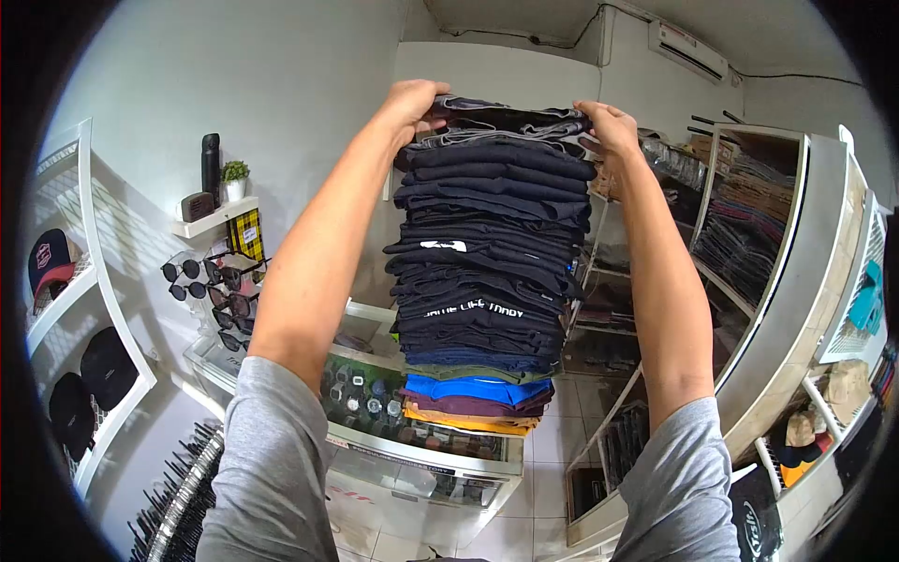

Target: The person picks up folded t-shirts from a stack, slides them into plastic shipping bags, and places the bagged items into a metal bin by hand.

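A tall stack of folded clothes, mostly black, rises from the glass display counter. Blue, maroon and yellow pieces lie at its bottom, and white lettering shows on some of the black ones. On top is a folded dark garment with grey edges. My left hand grips its left end, fingers closed around the edge. At the opposite end, my right hand pinches the garment, thumb on top. Both arms are stretched forward, and the garment's underside is right at the top of the stack.
Watches lie inside the counter, with a sunglasses rack at its left. Caps sit on white shelves at far left, above a rail of hangers. A cabinet of folded clothes stands close on the right.
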`<action>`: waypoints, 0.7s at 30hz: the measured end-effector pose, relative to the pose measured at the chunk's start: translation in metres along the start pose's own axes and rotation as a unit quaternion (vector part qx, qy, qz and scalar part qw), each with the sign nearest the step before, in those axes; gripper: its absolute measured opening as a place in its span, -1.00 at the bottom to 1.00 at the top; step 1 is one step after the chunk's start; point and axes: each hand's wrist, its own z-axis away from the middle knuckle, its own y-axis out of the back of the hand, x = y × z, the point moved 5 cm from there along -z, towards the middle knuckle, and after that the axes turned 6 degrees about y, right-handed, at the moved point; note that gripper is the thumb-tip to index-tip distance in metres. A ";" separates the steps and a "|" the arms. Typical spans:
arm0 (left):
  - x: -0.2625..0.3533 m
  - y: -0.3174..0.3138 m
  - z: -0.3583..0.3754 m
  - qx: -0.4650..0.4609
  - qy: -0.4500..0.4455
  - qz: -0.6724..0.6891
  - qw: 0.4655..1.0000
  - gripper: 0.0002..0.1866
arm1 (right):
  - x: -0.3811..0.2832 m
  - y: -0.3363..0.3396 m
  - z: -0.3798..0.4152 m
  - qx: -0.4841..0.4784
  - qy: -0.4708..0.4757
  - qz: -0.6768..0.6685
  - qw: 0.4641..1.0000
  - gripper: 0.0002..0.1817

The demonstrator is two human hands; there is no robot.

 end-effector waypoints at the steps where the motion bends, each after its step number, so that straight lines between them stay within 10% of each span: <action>1: -0.006 0.001 -0.005 0.001 -0.001 0.001 1.000 -0.77 | -0.004 0.003 0.005 0.010 0.006 0.062 0.998 -0.84; 4: -0.011 -0.004 -0.011 -0.069 -0.009 0.231 0.970 -0.70 | -0.001 0.010 0.005 -0.010 0.036 0.124 0.992 -0.74; 9: 0.002 -0.002 0.003 -0.110 -0.008 0.225 0.968 -0.65 | -0.007 0.013 0.012 -0.134 0.063 0.148 0.978 -0.57; 13: -0.004 -0.004 0.011 -0.099 -0.038 0.132 0.986 -0.65 | -0.010 0.015 0.018 -0.264 0.149 0.231 0.925 -0.44; 21: -0.025 -0.009 0.017 0.039 -0.141 -0.326 0.934 -0.51 | -0.017 0.014 0.009 -0.131 0.333 0.407 0.841 -0.60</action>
